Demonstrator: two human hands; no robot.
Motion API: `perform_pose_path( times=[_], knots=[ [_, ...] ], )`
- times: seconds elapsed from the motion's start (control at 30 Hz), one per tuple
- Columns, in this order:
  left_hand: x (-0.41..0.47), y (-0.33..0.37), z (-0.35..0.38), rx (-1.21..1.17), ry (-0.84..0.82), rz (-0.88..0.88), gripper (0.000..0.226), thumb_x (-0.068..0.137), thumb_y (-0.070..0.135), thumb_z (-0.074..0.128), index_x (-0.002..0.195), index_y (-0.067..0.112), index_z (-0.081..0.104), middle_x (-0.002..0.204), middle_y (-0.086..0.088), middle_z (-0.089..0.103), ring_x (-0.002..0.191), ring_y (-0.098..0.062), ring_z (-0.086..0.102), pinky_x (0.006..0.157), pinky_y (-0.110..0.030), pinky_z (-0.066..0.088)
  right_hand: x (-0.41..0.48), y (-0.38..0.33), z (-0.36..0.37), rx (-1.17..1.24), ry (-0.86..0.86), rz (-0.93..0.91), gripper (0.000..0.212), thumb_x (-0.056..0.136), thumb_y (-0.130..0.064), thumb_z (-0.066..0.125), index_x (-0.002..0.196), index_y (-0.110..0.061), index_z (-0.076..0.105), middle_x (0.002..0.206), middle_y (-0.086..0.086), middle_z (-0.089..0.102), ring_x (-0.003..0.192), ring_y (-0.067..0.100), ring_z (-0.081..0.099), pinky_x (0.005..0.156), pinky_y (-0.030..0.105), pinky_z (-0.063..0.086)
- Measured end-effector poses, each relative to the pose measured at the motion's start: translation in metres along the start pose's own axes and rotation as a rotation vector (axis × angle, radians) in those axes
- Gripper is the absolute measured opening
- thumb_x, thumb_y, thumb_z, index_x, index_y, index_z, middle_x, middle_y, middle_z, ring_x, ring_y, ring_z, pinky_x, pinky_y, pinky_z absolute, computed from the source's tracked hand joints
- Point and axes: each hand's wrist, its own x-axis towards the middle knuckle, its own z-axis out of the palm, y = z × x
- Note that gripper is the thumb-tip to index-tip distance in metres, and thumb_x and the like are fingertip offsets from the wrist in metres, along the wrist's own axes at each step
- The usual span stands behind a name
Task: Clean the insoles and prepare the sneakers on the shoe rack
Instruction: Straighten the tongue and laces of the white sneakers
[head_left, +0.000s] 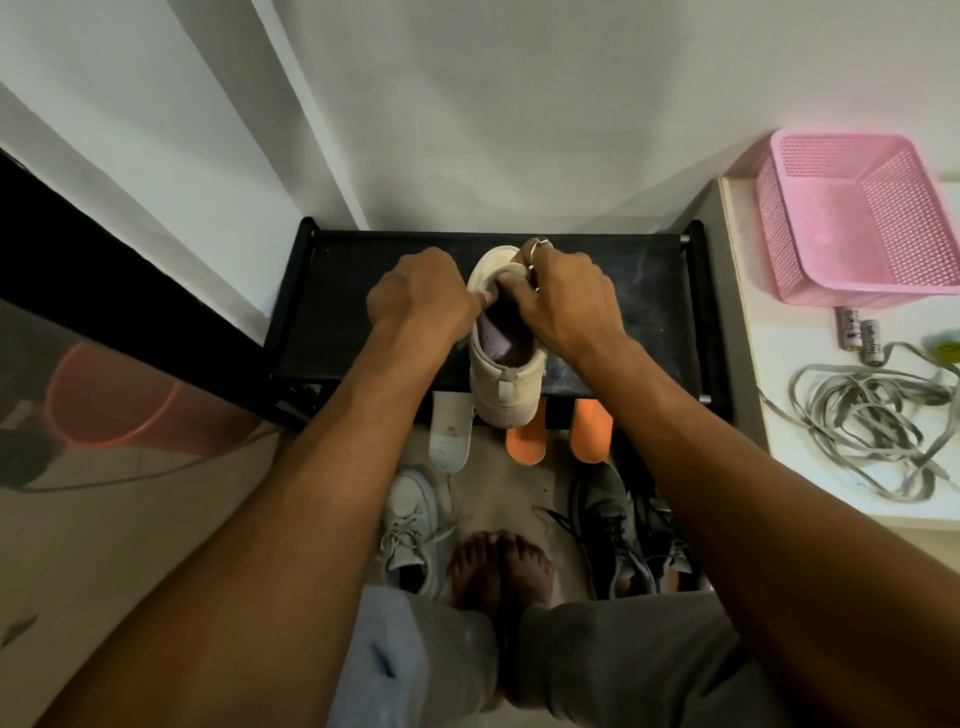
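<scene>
Beige sneaker (506, 387): stands on the top shelf of the shoe rack (623, 312), heel overhanging the front edge, which turns its mouth up towards the person.
Left hand (421, 301): grip clenched on the near-left collar, seemingly to steady the shoe and spread the opening.
Right hand (566, 301): fingers hooked round the tongue at the far rim, grasping it, likely to hold the mouth wide.
Inner insole (498, 338): dark purple, lying inside the shoe; whether it is going in or coming out, I cannot tell.
White insole (449, 436): juts out from under the rack's front.
Orange insoles (527, 441): jut out just right of it.
Loose laces (872, 410): heaped on the counter (779, 322) right of the rack, probably awaiting relacing.
</scene>
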Motion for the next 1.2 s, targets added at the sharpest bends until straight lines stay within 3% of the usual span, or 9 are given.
perform_pose_path(
  times=[0.13, 0.23, 0.5, 0.63, 0.8, 0.9, 1.07, 1.13, 1.2],
  knots=[
    [-0.002, 0.002, 0.001, -0.01, 0.01, -0.013, 0.042, 0.092, 0.055, 0.066, 0.095, 0.013, 0.058, 0.083, -0.003, 0.058, 0.065, -0.019, 0.053, 0.05, -0.03, 0.03, -0.001, -0.003, 0.0, 0.007, -0.003, 0.001, 0.04, 0.102, -0.047, 0.049, 0.104, -0.008, 0.058, 0.089, 0.013, 0.067, 0.079, 0.034, 0.064, 0.07, 0.043, 0.053],
    [-0.002, 0.005, 0.003, -0.051, 0.006, -0.002, 0.031, 0.094, 0.043, 0.065, 0.093, 0.013, 0.059, 0.086, -0.004, 0.061, 0.061, -0.018, 0.049, 0.048, -0.029, 0.029, -0.002, -0.008, 0.002, 0.012, 0.006, 0.052, 0.04, 0.104, -0.045, 0.044, 0.105, -0.008, 0.055, 0.093, 0.015, 0.068, 0.083, 0.037, 0.065, 0.076, 0.05, 0.055],
    [-0.001, 0.003, 0.003, -0.079, -0.036, -0.017, 0.03, 0.097, 0.039, 0.065, 0.086, 0.014, 0.053, 0.075, -0.002, 0.05, 0.061, -0.017, 0.047, 0.049, -0.03, 0.032, 0.001, -0.009, 0.004, 0.103, 0.056, 0.219, 0.029, 0.103, -0.038, 0.044, 0.102, -0.012, 0.056, 0.086, 0.005, 0.061, 0.077, 0.026, 0.06, 0.068, 0.036, 0.044],
    [-0.002, 0.004, 0.003, -0.091, -0.028, -0.007, 0.028, 0.097, 0.04, 0.065, 0.09, 0.015, 0.053, 0.073, 0.0, 0.046, 0.059, -0.016, 0.044, 0.048, -0.029, 0.028, 0.003, -0.012, 0.003, 0.124, 0.055, 0.242, 0.031, 0.097, -0.043, 0.049, 0.098, -0.013, 0.058, 0.088, 0.005, 0.066, 0.081, 0.027, 0.065, 0.074, 0.04, 0.055],
    [-0.005, 0.003, 0.003, -0.092, -0.01, -0.004, 0.027, 0.098, 0.042, 0.064, 0.098, 0.016, 0.055, 0.073, 0.0, 0.042, 0.058, -0.015, 0.039, 0.05, -0.029, 0.028, 0.007, -0.007, -0.004, 0.122, -0.063, 0.2, 0.037, 0.086, -0.054, 0.056, 0.097, -0.019, 0.061, 0.087, -0.001, 0.067, 0.08, 0.022, 0.066, 0.076, 0.042, 0.058],
    [-0.004, 0.005, 0.003, -0.079, -0.016, 0.004, 0.032, 0.096, 0.044, 0.065, 0.104, 0.013, 0.06, 0.079, -0.002, 0.049, 0.061, -0.017, 0.044, 0.05, -0.029, 0.029, 0.008, -0.001, -0.008, 0.129, -0.127, 0.232, 0.047, 0.08, -0.064, 0.058, 0.1, -0.021, 0.06, 0.092, -0.002, 0.067, 0.083, 0.021, 0.066, 0.078, 0.044, 0.059],
    [-0.005, 0.005, -0.001, -0.038, -0.068, -0.009, 0.031, 0.095, 0.044, 0.067, 0.095, 0.016, 0.053, 0.075, -0.001, 0.048, 0.06, -0.017, 0.044, 0.05, -0.031, 0.03, 0.013, 0.008, -0.02, 0.156, -0.386, 0.293, 0.075, 0.078, -0.073, 0.065, 0.126, -0.016, 0.057, 0.109, 0.002, 0.067, 0.097, 0.022, 0.067, 0.09, 0.044, 0.055],
    [-0.004, 0.005, -0.004, -0.006, -0.091, -0.019, 0.028, 0.095, 0.037, 0.068, 0.095, 0.011, 0.058, 0.078, -0.004, 0.055, 0.063, -0.019, 0.05, 0.05, -0.031, 0.031, 0.014, 0.01, -0.025, 0.143, -0.507, 0.276, 0.07, 0.083, -0.069, 0.066, 0.124, -0.012, 0.063, 0.098, 0.004, 0.075, 0.086, 0.02, 0.073, 0.091, 0.042, 0.056],
    [-0.005, 0.005, -0.006, 0.014, -0.107, -0.027, 0.021, 0.093, 0.028, 0.07, 0.097, 0.009, 0.065, 0.084, -0.007, 0.063, 0.067, -0.021, 0.056, 0.049, -0.032, 0.033, 0.014, 0.012, -0.031, 0.127, -0.581, 0.269, 0.057, 0.089, -0.062, 0.063, 0.107, -0.009, 0.072, 0.085, 0.003, 0.076, 0.077, 0.017, 0.074, 0.088, 0.038, 0.057]
  ],
)
